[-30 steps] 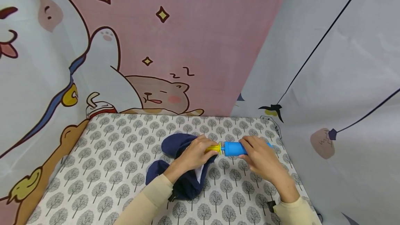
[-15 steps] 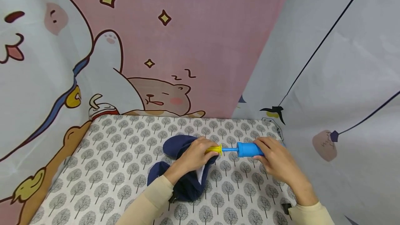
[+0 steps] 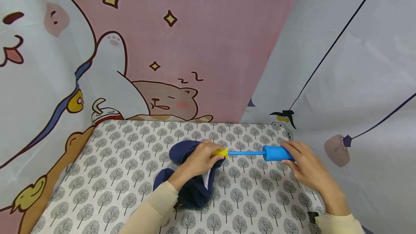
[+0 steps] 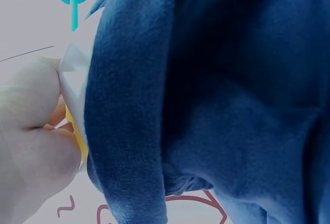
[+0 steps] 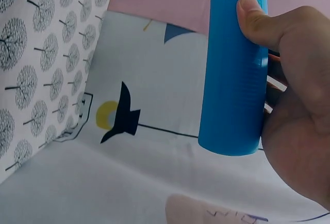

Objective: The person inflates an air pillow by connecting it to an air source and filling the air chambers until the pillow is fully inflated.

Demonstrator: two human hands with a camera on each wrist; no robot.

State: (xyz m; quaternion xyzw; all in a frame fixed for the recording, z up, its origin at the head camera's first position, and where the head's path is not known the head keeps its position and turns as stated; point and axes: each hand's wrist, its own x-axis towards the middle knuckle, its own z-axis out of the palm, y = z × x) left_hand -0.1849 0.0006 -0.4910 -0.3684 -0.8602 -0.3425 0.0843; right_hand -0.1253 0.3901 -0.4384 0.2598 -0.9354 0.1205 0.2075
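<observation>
A hand pump with a blue barrel [image 3: 276, 153] and a yellow handle [image 3: 220, 152] is held level between the hands in the head view. My left hand [image 3: 201, 158] grips the yellow handle. The right hand [image 3: 307, 165] grips the barrel, its thumb [image 5: 252, 20] lying along the side in the right wrist view. Between barrel and handle a long stretch of thin blue rod [image 3: 245, 153] shows. Beneath the left hand and forearm is a bunched navy cloth item [image 3: 183, 151] with a white patch [image 3: 206, 179]; its soft folds [image 4: 129, 105] fill most of the left wrist view.
Tree-patterned cloth covers the table [image 3: 126, 176]. Behind it hangs a pink and white curtain [image 3: 221, 46] with cartoon animals, and a grey-white sheet [image 3: 367, 64] closes off the right side. A small black piece [image 3: 313, 216] sits at the right cuff.
My right hand has drawn the barrel to the right, and the rod has come far out of it. The left hand has kept its grip on the handle in about the same place.
</observation>
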